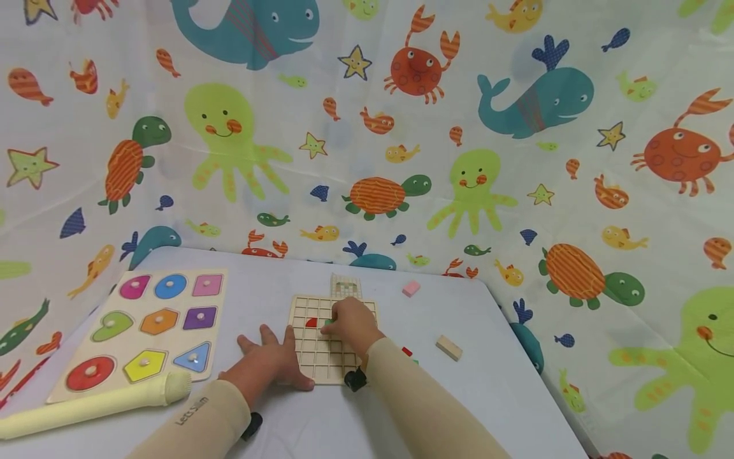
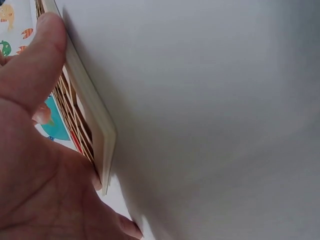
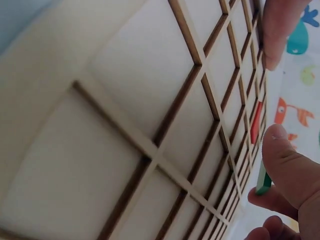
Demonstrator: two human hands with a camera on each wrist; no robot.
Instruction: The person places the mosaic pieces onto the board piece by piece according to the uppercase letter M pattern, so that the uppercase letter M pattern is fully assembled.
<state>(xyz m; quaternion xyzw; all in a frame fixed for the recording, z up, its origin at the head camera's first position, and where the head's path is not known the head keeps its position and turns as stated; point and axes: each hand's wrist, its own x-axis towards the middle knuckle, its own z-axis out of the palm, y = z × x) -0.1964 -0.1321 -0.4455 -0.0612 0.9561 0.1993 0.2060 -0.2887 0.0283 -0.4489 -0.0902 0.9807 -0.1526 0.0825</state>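
Observation:
A wooden board with a square grid lies on the white table. My left hand is spread along the board's left side, and its thumb touches the near edge. Over the middle of the grid, my right hand pinches a small green piece between thumb and finger. One cell just left of it holds a red piece with a curved side. At the far edge of the board is a small pattern card. The right hand and forearm cover part of the grid's right side.
A peg puzzle board with colored shapes lies at left, a pale yellow roll before it. To the right are a pink block, a wooden block and a small red piece by the forearm. A sea-animal curtain stands behind.

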